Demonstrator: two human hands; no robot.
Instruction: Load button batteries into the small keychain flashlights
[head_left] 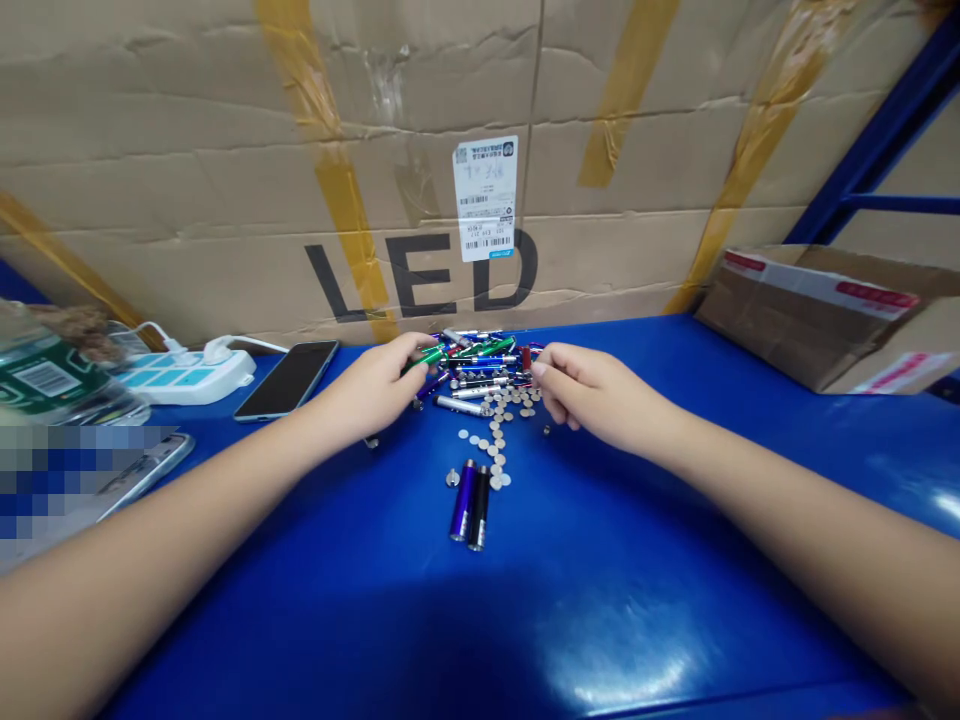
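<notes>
My left hand [394, 378] is at the left side of a pile of small metallic penlights [487, 362], its thumb and fingers closed round a green penlight [433, 355]. At the pile's right side my right hand [576, 385] is curled, thumb against index finger. A red piece [526, 358] shows at its fingertips; whether it is gripped is unclear. A silver penlight [461, 405] lies before the pile. Small round discs like button cells [499, 440] trail toward me. Nearer stand out a purple tube [463, 502] and a black tube [478, 510], side by side, with a small metal cap [452, 478] beside them.
The blue tabletop [420, 620] ends at a large cardboard box [420, 180] marked LED. On the left are a phone [289, 380], a white power strip [191, 378] and a plastic bottle [60, 370]. A small open carton [817, 315] sits at the right.
</notes>
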